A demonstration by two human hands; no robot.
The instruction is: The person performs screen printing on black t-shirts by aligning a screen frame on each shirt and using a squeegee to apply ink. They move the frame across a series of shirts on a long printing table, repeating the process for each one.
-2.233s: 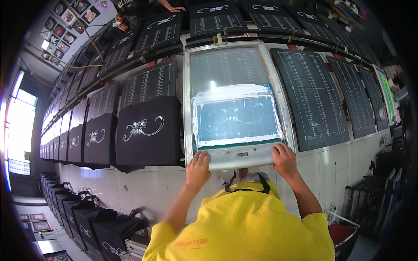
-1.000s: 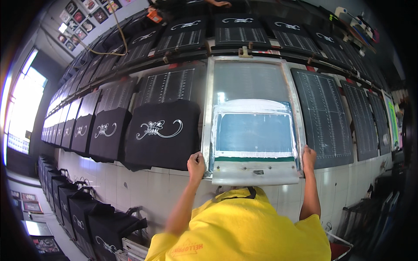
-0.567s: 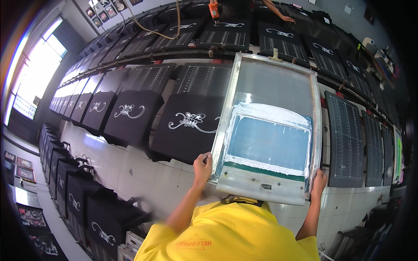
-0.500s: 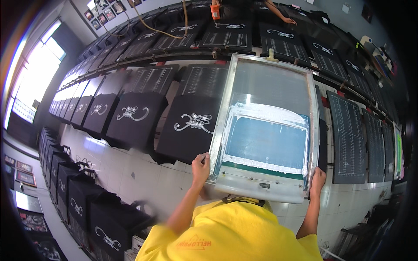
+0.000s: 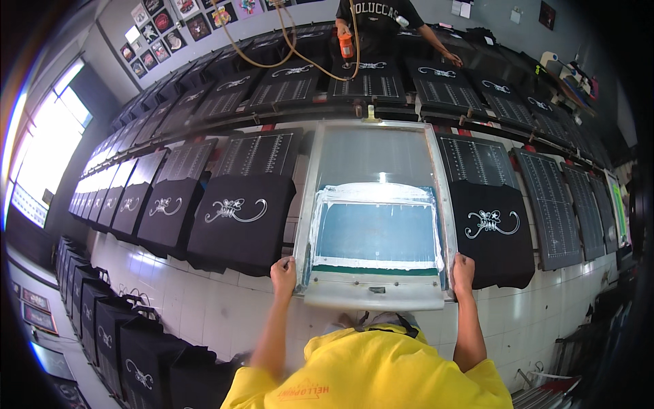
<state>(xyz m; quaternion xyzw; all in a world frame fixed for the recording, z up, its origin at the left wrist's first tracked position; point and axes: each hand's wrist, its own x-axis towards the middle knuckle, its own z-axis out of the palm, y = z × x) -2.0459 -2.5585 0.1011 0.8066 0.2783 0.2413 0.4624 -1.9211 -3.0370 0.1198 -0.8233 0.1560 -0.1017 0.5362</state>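
Observation:
With both hands I hold a metal-framed printing screen (image 5: 371,153) over a place in the near row. My left hand (image 5: 283,275) is closed round its near left corner, and my right hand (image 5: 463,273) grips the near right edge. White ink borders the blue area (image 5: 375,228) of its mesh, thickest along the far side. Across the near end lies a wide squeegee (image 5: 373,294) with a pale handle and a green blade. Black shirts with white scroll prints lie either side: one on the left (image 5: 235,221), one on the right (image 5: 492,232). Whatever lies under the screen is mostly hidden.
Beyond a rail, another row of printed black shirts (image 5: 228,85) runs across. There, a co-worker (image 5: 375,20) holds an orange hand tool (image 5: 347,46) beside a hanging hose (image 5: 294,51). Bare dark boards (image 5: 550,204) stand at right; more shirts (image 5: 139,371) line the lower left.
The screen has shifted left by one place along the near row, squeegee riding on it. A printed shirt now shows to its right. Both hands have kept their hold.

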